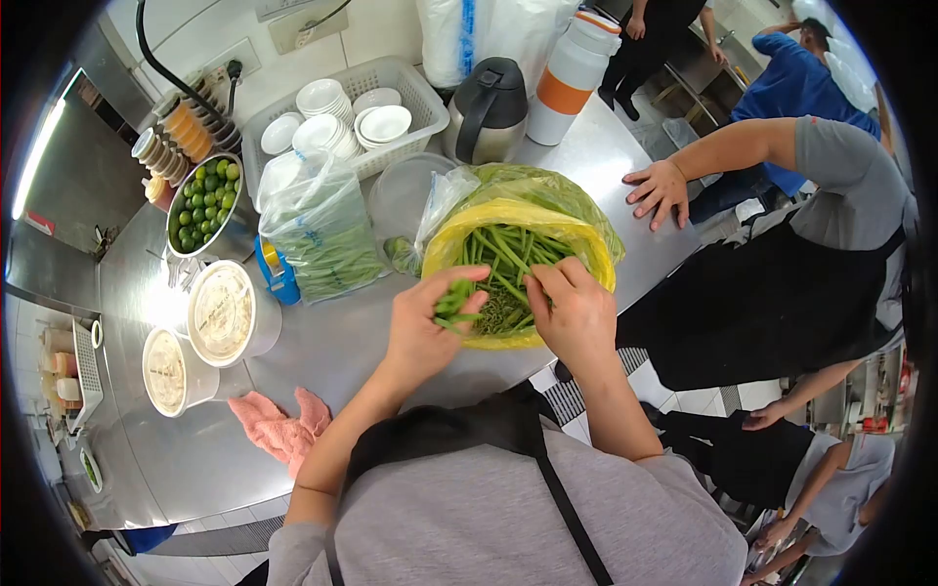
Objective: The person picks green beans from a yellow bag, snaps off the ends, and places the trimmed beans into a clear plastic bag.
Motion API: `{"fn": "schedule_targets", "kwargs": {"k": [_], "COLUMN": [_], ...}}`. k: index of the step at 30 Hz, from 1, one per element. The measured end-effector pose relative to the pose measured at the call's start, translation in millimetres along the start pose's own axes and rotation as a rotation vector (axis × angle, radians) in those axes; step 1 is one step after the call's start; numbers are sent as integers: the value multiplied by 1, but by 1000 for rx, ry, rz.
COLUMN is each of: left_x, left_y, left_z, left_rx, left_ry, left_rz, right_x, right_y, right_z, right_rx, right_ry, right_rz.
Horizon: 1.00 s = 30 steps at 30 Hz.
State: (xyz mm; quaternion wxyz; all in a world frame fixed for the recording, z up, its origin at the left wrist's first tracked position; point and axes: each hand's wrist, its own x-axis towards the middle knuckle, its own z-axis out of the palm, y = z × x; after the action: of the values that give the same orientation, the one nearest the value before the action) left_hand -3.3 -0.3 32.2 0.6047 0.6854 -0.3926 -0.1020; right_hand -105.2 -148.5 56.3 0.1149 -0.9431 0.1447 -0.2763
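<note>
A yellow plastic bag [449, 239] stands with its mouth rolled open on the steel counter. Long green beans [503, 249] fill its back part, with thin, curly green bits [503, 311] lower down. Over its left rim, my left hand [422, 327] is curled around short green bean pieces [457, 303]. My right hand [578, 317] is at the right side of the mouth, thumb and fingers pinched on a green bean whose end is partly hidden. Left of the yellow bag sits a clear bag of green stalks [332, 249].
Two white tubs [233, 313], a bowl of limes [205, 205] and a pink cloth [281, 430] are at left. Behind stand a basket of white bowls [410, 83], a thermos jug [489, 112] and an orange-banded bottle [572, 78]. A co-worker's hand [660, 190] rests on the counter at right.
</note>
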Motion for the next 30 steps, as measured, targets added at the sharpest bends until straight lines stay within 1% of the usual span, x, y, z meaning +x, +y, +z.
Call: {"fn": "schedule_targets", "kwargs": {"k": [1,3,4,5,7,8,9,10,11,12,13,14,15,16,17,18,19,20,21,22,23,25,26,27,29,30], "left_x": [3,10,9,8,5,4,2,1,0,-2,-3,-4,-5,-5,-3,-1,-1,-2,-4,-6,-6,0,3,6,15,17], "left_y": [2,5,4,6,7,5,2,0,0,0,0,-2,-5,-7,-5,-1,1,1,1,0,-1,-4,-2,1,7,7], "left_z": [3,11,14,13,7,6,4,3,0,-3,-6,-7,-7,-6,-6,-6,-6,-6,-5,-4,-4,-7,-8,-11,-14,-16], "left_rx": [-3,152,215,209,411,400,463,528,525,558,593,594,545,494,492,368,245,248,42,-163,-155,-653,-748,-731,-897,-907], "left_ry": [-4,-97,-103,-109,-289,-297,-278,-258,-265,-284,-302,-305,-239,-174,-176,-149,-124,-129,-101,-66,-64,132,192,209,333,334], "left_rz": [11,186,230,245,203,220,230,233,235,203,172,174,157,141,147,95,41,41,-179,-398,-406,-373,-383,-394,-398,-387], "right_x": [-1,-4,-4,-6,-9,-8,-9,-10,-11,-12,-13,-13,-12,-10,-7,-4,-2,1,6,10,13,17,17,16,12,10], "right_y": [2,4,2,1,2,3,4,3,2,1,-2,-4,-6,-9,-13,-15,-16,-18,-21,-18,-14,-11,-10,-10,-8,-7], "right_z": [-6,-17,-23,-23,-20,-18,-16,-13,-9,-6,-2,2,6,13,21,23,21,17,14,12,11,15,17,20,19,18], "right_rx": [-7,197,319,307,443,380,366,306,252,228,231,294,354,349,484,618,616,731,849,834,845,679,631,584,643,702], "right_ry": [9,-94,-148,-137,-124,-142,-135,-162,-192,-201,-200,-172,-140,-135,-14,108,112,88,62,34,32,-11,-4,2,-35,-64], "right_rz": [1,-113,-133,-129,-91,-107,-99,-144,-188,-220,-215,-156,-99,-98,-87,-75,-72,-9,56,60,63,18,44,67,70,16]}}
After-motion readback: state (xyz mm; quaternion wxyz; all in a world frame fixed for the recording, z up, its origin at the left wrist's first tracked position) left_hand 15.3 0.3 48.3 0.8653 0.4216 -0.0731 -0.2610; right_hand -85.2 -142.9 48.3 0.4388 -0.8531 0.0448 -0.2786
